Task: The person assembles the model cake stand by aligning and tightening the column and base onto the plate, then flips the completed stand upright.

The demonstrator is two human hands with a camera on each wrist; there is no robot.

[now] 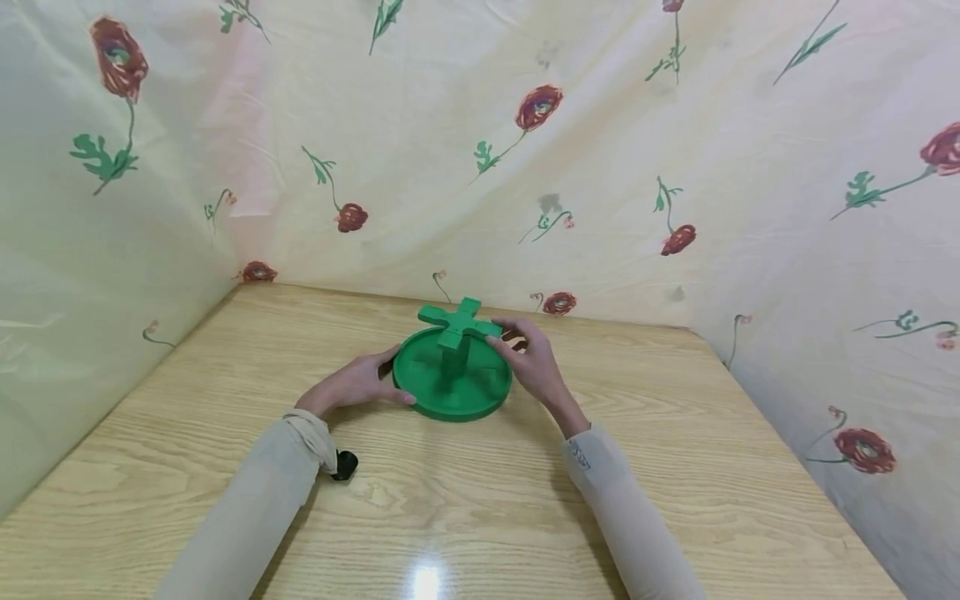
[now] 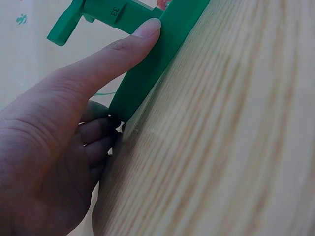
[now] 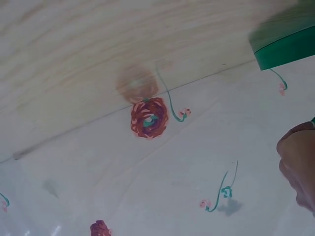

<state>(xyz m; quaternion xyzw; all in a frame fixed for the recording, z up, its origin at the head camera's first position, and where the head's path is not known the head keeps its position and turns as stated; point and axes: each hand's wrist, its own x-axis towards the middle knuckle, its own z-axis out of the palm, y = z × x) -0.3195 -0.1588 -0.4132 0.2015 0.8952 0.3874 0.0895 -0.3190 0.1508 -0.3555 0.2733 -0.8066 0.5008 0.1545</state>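
A green round tray (image 1: 452, 410) with a low rim stands on the table, a post (image 1: 453, 360) rising from its middle. On top of the post sits a flat green cross-shaped piece (image 1: 459, 322) with several arms. My left hand (image 1: 362, 382) grips the tray's left rim. In the left wrist view its thumb (image 2: 142, 32) lies on the rim wall, and the other fingers bend in at the tray's underside edge. My right hand (image 1: 531, 357) pinches the right arm of the cross between thumb and fingers. Only part of this hand (image 3: 299, 160) appears in the right wrist view.
The wooden table (image 1: 420, 517) ends at a pale flowered sheet (image 1: 435, 150) hanging behind and at both sides. A small black object (image 1: 345, 465) shows at my left sleeve cuff.
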